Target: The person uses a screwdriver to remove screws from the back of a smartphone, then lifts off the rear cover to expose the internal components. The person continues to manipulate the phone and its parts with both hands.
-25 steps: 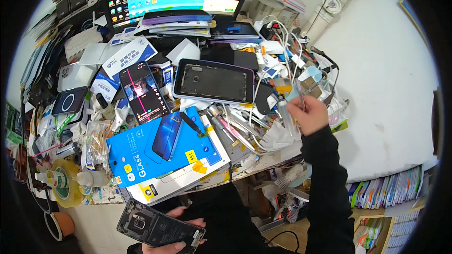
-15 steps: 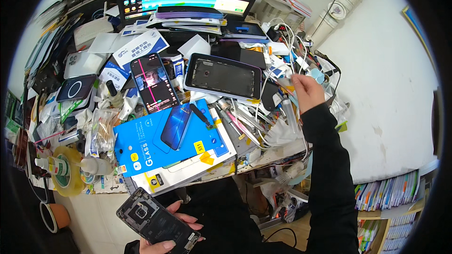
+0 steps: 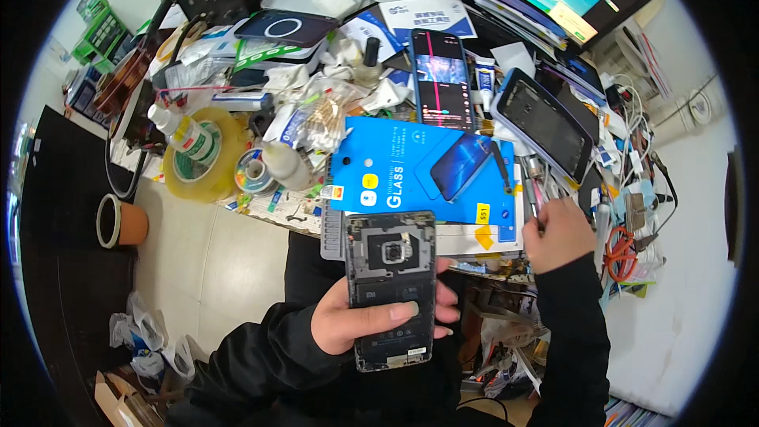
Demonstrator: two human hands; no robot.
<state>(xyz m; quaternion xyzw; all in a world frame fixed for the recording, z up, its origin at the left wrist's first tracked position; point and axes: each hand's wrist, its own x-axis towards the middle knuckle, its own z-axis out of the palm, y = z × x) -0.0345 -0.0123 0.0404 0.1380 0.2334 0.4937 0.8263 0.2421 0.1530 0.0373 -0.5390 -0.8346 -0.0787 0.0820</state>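
My left hand [image 3: 348, 320] grips a smartphone with its back cover off [image 3: 391, 292], in front of the bench edge. The thumb lies across its black battery; the camera module shows at the upper end. At the right front of the bench my right hand [image 3: 563, 236] is closed, fingertips pinched around something dark and thin that I cannot make out, beside several slim pen-like tools [image 3: 541, 190]. Between the hands and the clutter, a blue screen-glass packet [image 3: 371, 154] lies on a white sheet, with a small black tool [image 3: 500, 168] on it.
A lit phone [image 3: 441, 79] and an empty-looking phone frame [image 3: 545, 122] lie behind the packet. At left stand a tape roll [image 3: 175, 183], a white bottle [image 3: 286, 166] and cotton swabs [image 3: 322, 119]. Red-orange scissor-like handles [image 3: 621, 257] hang at the right edge.
The view has turned left. My right hand has come from the back right of the clutter to the front edge. My left hand has raised the opened phone and turned it upright.
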